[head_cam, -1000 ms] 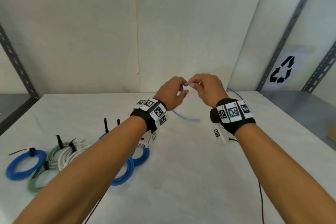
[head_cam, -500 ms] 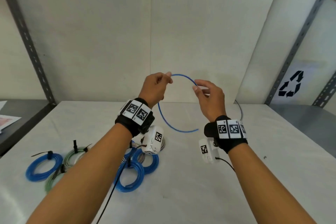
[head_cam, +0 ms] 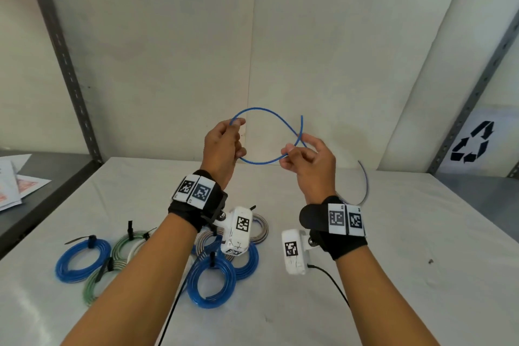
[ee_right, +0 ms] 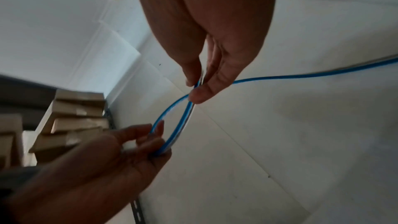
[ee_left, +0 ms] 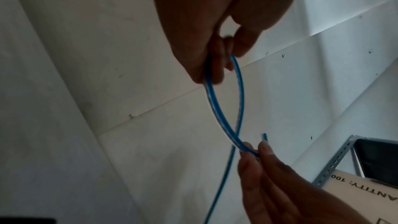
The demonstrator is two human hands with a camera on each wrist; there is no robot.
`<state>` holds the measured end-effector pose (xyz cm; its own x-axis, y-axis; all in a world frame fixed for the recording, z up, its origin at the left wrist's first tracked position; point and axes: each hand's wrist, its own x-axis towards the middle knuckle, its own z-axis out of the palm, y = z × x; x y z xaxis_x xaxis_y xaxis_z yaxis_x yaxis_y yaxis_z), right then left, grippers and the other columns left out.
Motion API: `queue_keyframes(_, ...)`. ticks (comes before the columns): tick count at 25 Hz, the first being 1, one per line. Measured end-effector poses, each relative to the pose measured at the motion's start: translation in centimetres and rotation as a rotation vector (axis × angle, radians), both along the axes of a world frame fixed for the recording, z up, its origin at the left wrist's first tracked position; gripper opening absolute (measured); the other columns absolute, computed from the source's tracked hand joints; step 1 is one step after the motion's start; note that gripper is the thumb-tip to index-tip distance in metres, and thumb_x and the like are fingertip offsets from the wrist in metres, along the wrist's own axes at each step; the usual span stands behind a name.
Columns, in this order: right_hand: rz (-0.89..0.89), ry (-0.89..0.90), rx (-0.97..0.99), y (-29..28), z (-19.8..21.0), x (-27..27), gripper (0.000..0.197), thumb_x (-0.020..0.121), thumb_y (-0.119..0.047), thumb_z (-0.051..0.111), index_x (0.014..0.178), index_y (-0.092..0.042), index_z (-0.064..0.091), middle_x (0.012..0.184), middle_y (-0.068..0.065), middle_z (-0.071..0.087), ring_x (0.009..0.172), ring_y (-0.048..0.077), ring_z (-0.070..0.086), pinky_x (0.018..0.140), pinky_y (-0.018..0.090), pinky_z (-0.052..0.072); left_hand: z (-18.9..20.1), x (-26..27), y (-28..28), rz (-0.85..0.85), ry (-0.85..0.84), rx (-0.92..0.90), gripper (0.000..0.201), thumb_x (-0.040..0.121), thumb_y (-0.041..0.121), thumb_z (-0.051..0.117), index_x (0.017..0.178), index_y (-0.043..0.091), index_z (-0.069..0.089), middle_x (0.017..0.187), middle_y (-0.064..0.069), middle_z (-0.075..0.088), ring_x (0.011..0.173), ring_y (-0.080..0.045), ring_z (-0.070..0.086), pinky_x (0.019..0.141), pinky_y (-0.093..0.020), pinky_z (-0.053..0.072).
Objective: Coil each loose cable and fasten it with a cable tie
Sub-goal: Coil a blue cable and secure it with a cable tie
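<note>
Tabletop [head_cam: 393, 233]: tied coils [head_cam: 210, 279] lying at left. Blue cable [head_cam: 259, 161] held above, first loop formed, long axis left-right, free tip up. Left hand [head_cam: 223, 144] pinching loop's left side; right hand [head_cam: 311, 161], fingers [head_cam: 292, 153] pinching the crossing. Next, probably: draw slack, lay second turn.

Both forearms are bare, without sleeves. Each wrist wears a black fabric strap [head_cam: 193, 212] with two white plates [head_cam: 346, 218] on top that carry black square code patterns. Under each strap hangs a white camera box [head_cam: 293, 250] with one more code sticker, and a thin black cable [head_cam: 332, 282] goes out of it.
</note>
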<state>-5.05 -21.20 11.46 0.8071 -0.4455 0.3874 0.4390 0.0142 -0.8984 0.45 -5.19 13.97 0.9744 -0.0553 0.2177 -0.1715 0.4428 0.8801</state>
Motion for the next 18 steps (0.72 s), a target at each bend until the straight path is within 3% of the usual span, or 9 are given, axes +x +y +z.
queue_keyframes(2,-0.06,-0.031,-0.106,0.6,0.3,0.5,0.032,0.097,-0.006,0.063,0.126,-0.014,0.054,0.085,0.012,0.075,0.063,0.02,0.068,0.067,0.03,0.06,-0.3,-0.3,0.8,-0.111,-0.075,0.075,0.024,0.108,0.018,0.041,0.117,0.018,0.063,0.067,0.003,0.043,0.058,-0.011,0.045,0.063,-0.029,0.053)
queue_keyframes(4,-0.07,-0.063,-0.204,1.4,0.1,0.5,0.025,0.098,-0.006,0.06,0.121,-0.017,0.059,0.085,0.01,0.074,0.063,0.019,0.068,0.065,0.03,0.06,-0.6,-0.2,1.2,-0.141,-0.063,0.111,0.028,0.108,0.021,0.039,0.126,0.02,0.06,0.064,0.003,0.038,0.054,-0.01,0.041,0.06,-0.027,0.052)
queue_keyframes(6,-0.066,-0.059,-0.346,2.2,-0.3,0.6,0.025,0.099,-0.006,0.057,0.117,-0.021,0.066,0.087,0.005,0.073,0.065,0.015,0.066,0.059,0.026,0.057,-0.6,0.3,1.1,-0.115,0.037,0.023,0.027,0.107,0.02,0.038,0.121,0.011,0.059,0.063,0.004,0.031,0.049,-0.008,0.031,0.053,-0.024,0.038)
queue_keyframes(8,-0.093,-0.029,-0.485,2.5,-0.8,1.0,0.027,0.099,-0.008,0.056,0.116,-0.023,0.07,0.095,-0.003,0.07,0.07,0.01,0.063,0.057,0.024,0.055,-0.6,0.7,1.1,-0.046,0.039,0.011,0.025,0.105,0.016,0.035,0.105,0.009,0.06,0.065,0.003,0.037,0.051,-0.008,0.033,0.053,-0.025,0.031)
queue_keyframes(9,-0.113,-0.03,-0.549,2.6,-0.9,1.2,0.027,0.1,-0.009,0.056,0.117,-0.023,0.071,0.099,-0.005,0.069,0.073,0.009,0.062,0.06,0.028,0.057,-0.8,0.8,1.1,0.004,-0.039,0.104,0.028,0.105,0.015,0.035,0.101,0.011,0.063,0.069,0.003,0.047,0.057,-0.009,0.039,0.054,-0.024,0.033)
queue_keyframes(12,-0.213,-0.1,-0.78,2.9,-0.8,1.8,0.03,0.1,-0.007,0.053,0.118,-0.021,0.072,0.102,0.0,0.068,0.085,0.013,0.063,0.074,0.039,0.058,-1.4,0.5,1.1,0.067,-0.241,0.339,0.028,0.106,0.022,0.045,0.103,0.018,0.072,0.102,-0.003,0.072,0.074,-0.011,0.054,0.059,-0.023,0.045)
queue_keyframes(15,-0.312,-0.107,-0.982,3.0,0.4,1.2,0.03,0.098,-0.004,0.056,0.117,-0.019,0.072,0.097,0.004,0.068,0.088,0.022,0.063,0.074,0.043,0.055,-1.2,0.2,1.3,-0.035,-0.282,0.446,0.024,0.104,0.018,0.052,0.103,0.008,0.074,0.088,-0.013,0.073,0.069,-0.017,0.063,0.061,-0.025,0.052)
queue_keyframes(18,-0.303,-0.082,-0.93,2.6,1.1,0.6,0.027,0.096,-0.011,0.063,0.122,-0.019,0.063,0.09,-0.002,0.074,0.079,0.017,0.065,0.074,0.039,0.055,-0.5,-0.3,2.0,-0.227,-0.249,0.49,0.021,0.1,0.011,0.057,0.109,-0.001,0.072,0.082,-0.017,0.07,0.068,-0.022,0.066,0.066,-0.03,0.06)
